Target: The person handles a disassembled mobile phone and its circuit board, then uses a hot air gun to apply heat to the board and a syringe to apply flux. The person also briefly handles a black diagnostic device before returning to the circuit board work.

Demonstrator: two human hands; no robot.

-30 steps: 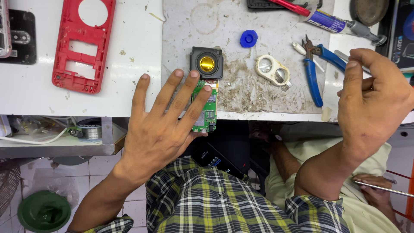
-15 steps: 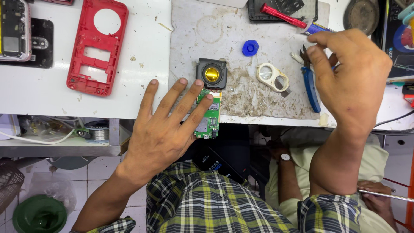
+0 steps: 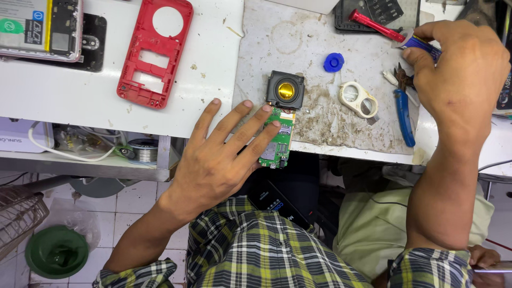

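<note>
My left hand [image 3: 221,154] lies flat with its fingers spread, the fingertips pressing a small green circuit board [image 3: 277,140] against the front edge of the white workbench [image 3: 69,101]. A black square part with a yellow round centre [image 3: 286,90] sits at the board's far end. My right hand [image 3: 458,74] reaches over the far right of the bench and closes its fingers on a blue-bodied tool [image 3: 426,48] beside a red-handled tool [image 3: 376,25]. Blue-handled pliers [image 3: 402,114] lie just under that hand.
A red phone frame [image 3: 154,50] lies at the left of the bench, with an opened phone [image 3: 42,26] at the far left. A small blue cap [image 3: 334,62] and a cream two-ring loupe [image 3: 358,99] rest on the stained grey mat [image 3: 320,122]. A shelf with wire spools and a green bowl [image 3: 56,250] are below.
My right hand has moved up and away from the bench's front edge to the tools at the far right and has closed on the blue-bodied tool. The left hand stays on the board.
</note>
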